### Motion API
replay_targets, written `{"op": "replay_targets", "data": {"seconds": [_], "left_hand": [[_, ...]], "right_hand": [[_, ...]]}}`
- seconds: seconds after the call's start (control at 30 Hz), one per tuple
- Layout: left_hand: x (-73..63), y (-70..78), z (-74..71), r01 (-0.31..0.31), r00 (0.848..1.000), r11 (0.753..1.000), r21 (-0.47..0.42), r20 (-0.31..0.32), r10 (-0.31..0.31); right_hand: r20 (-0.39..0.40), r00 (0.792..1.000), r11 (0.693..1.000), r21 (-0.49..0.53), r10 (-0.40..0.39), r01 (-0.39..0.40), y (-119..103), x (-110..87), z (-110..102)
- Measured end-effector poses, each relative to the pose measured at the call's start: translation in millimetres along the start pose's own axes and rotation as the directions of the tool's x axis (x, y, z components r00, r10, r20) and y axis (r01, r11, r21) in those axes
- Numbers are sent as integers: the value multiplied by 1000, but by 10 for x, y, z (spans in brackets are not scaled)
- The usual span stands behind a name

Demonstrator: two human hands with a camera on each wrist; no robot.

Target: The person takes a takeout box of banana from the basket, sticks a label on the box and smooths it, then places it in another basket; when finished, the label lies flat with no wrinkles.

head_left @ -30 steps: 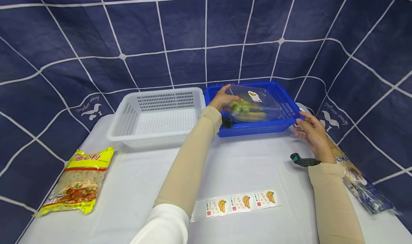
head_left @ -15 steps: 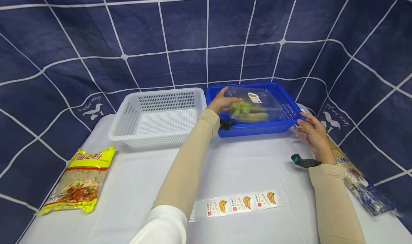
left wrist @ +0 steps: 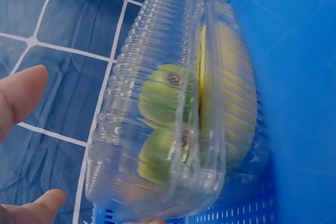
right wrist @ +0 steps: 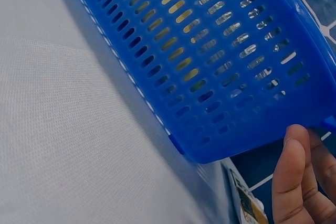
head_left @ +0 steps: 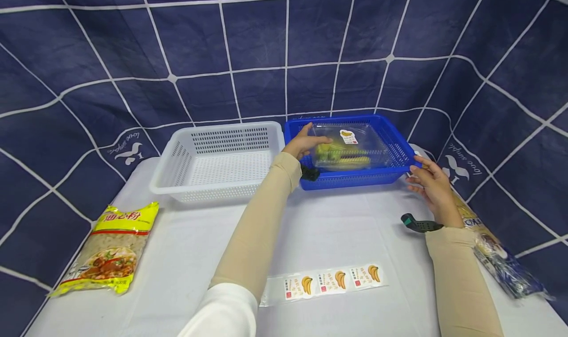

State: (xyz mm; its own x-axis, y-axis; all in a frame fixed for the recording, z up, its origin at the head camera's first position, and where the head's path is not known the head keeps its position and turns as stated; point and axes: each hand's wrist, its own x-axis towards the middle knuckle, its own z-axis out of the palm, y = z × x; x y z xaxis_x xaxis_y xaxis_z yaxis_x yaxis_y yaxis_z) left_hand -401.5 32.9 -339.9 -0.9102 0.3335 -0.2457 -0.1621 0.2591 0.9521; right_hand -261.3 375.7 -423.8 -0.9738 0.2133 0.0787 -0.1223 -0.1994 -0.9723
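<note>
A clear plastic clamshell box [head_left: 377, 152] with a banana sticker lies inside the blue basket [head_left: 355, 180]. Through its wall show green fruit [left wrist: 165, 95] and something yellow and long [left wrist: 236, 93]. At the box's left end is my left hand [head_left: 306, 143], thumb and fingers spread apart. In the left wrist view those fingers stand mostly off the plastic; one fingertip at the bottom edge lies close under the box, and contact there cannot be told. My right hand [head_left: 430, 184] pinches the basket's right front rim between thumb and fingers.
Left of the blue basket stands a white basket [head_left: 177, 189]. A yellow food packet [head_left: 106, 250] lies at the left, and another packet [head_left: 501, 258] beyond the right forearm. A strip of banana stickers [head_left: 333, 281] lies at the front. A dark blue curtain [head_left: 248, 46] hangs behind.
The clear box has come down and now lies flatter in the blue basket. My left hand has shifted slightly left and its fingers have loosened. The right hand stays on the rim.
</note>
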Motion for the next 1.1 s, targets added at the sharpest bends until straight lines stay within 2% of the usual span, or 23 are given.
{"op": "replay_targets", "data": {"seconds": [0.2, 0.4, 0.6, 0.73, 0.9, 1.1], "left_hand": [[-3, -4, -29, 31, 999, 999, 10, 17, -32], [-3, -3, -44, 29, 999, 1000, -11, 37, -28], [0, -9, -47, 24, 999, 999, -30, 21, -24], [-50, 31, -67, 18, 999, 999, -42, 35, -16], [-131, 107, -90, -13, 999, 1000, -12, 48, 13], [-316, 203, -136, -72, 993, 996, 54, 98, 66]], "right_hand": [[-7, 1000, 1000, -5, 8, -8, -5, 0, 3], [-12, 1000, 1000, -3, 21, -21, -13, -6, 8], [-20, 999, 999, -10, 36, -37, -17, -8, 9], [-27, 999, 999, -12, 42, -42, -11, -4, 18], [-24, 999, 999, -12, 44, -44, -9, -6, 24], [-11, 999, 999, 1, 37, -37, -11, -21, 9]]}}
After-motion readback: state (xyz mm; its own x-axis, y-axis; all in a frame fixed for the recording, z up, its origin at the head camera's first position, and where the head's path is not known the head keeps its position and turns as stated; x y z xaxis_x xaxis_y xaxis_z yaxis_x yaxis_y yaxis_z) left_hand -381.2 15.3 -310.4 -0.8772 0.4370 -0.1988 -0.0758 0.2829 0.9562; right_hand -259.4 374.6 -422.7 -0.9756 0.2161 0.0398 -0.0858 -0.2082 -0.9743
